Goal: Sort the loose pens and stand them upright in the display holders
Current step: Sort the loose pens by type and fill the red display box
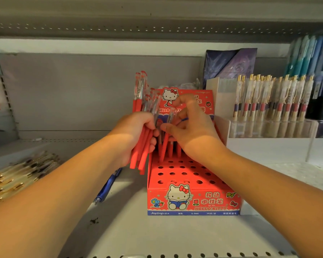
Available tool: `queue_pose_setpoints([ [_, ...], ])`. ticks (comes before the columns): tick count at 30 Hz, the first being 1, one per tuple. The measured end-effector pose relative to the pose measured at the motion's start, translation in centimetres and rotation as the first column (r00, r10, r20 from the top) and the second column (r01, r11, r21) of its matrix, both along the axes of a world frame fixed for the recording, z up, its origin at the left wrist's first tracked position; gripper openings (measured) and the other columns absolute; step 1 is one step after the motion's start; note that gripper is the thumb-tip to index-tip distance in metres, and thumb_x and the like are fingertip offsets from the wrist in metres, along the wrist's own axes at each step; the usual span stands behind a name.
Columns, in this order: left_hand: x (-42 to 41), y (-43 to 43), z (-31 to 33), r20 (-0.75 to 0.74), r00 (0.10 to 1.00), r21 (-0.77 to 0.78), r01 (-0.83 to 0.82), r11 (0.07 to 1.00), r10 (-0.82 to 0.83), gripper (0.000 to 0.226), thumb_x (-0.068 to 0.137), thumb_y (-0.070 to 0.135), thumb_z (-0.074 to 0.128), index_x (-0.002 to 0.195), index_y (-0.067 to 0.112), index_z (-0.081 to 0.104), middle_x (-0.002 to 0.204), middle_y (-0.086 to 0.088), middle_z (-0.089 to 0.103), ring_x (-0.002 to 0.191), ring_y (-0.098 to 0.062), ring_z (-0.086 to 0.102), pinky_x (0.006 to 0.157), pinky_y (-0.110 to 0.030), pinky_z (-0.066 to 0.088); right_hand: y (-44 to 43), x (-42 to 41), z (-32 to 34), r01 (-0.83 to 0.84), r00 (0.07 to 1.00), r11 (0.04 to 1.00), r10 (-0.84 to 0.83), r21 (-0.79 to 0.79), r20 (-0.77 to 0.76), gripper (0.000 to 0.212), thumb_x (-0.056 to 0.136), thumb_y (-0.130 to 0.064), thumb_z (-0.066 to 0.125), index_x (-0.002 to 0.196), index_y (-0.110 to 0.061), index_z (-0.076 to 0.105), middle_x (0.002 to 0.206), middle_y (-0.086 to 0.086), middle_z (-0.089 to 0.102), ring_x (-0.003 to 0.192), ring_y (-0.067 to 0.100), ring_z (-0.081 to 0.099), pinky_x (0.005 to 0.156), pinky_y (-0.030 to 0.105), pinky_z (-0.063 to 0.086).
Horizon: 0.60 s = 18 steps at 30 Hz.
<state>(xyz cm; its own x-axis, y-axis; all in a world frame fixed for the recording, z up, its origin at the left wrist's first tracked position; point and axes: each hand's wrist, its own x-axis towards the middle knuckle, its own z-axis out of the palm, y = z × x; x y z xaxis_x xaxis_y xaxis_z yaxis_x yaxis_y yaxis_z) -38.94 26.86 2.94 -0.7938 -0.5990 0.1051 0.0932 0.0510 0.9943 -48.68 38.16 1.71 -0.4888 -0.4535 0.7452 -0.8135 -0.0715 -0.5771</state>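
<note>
left hand [136,135] grips bundle of red plastic pens [137,102] | right hand [191,127] pinches single red pen [164,148] above red cardboard holed holder [199,202] | back row started, most holes empty | blue pen [108,185], gold-clipped pile [15,177] loose

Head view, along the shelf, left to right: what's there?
Order: pile of gold-clipped pens → loose blue pen → red pen bundle in left hand → red display holder → clear holder of gold-clipped pens.
</note>
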Motion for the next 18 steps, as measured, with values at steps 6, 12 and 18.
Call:
queue_pose_setpoints([
  [6,0.0,0.1,0.0,-0.002,1.000,0.007,0.025,1.000,-0.025,0.015,0.075,0.010,0.047,0.068,0.003,0.058,0.050,-0.005,0.055,0.035,-0.017,0.048,0.035,-0.022,0.041,0.5,-0.3,0.1,-0.088,0.995,0.962,0.099,0.258,-0.032,0.038,0.086,-0.005,0.066,0.100,-0.036,0.050,0.068,-0.001,0.067,0.063,0.017,0.069,0.067,0.047,0.060],
  [12,0.1,0.2,0.3,-0.038,0.998,0.015,0.049,0.999,-0.048,0.014,0.074,0.009,0.048,0.073,0.005,0.060,0.053,-0.005,0.057,0.036,-0.017,0.048,0.036,-0.022,0.041,0.8,-0.7,0.2,-0.101,0.992,0.932,0.120,0.349,-0.033,0.034,0.088,-0.009,0.062,0.096,-0.041,0.054,0.072,-0.004,0.071,0.057,0.005,0.065,0.064,0.032,0.059],
  [18,0.4,0.6,0.9,-0.115,0.989,0.062,0.103,0.993,-0.095,0.014,0.080,0.010,0.049,0.074,0.004,0.060,0.058,-0.005,0.059,0.041,-0.016,0.048,0.036,-0.022,0.040,1.4,-0.4,1.7,-0.079,0.996,0.978,0.068,0.191,0.061,0.025,0.088,-0.013,0.062,0.088,-0.037,0.065,0.084,-0.003,0.069,0.064,0.013,0.065,0.056,0.034,0.057],
])
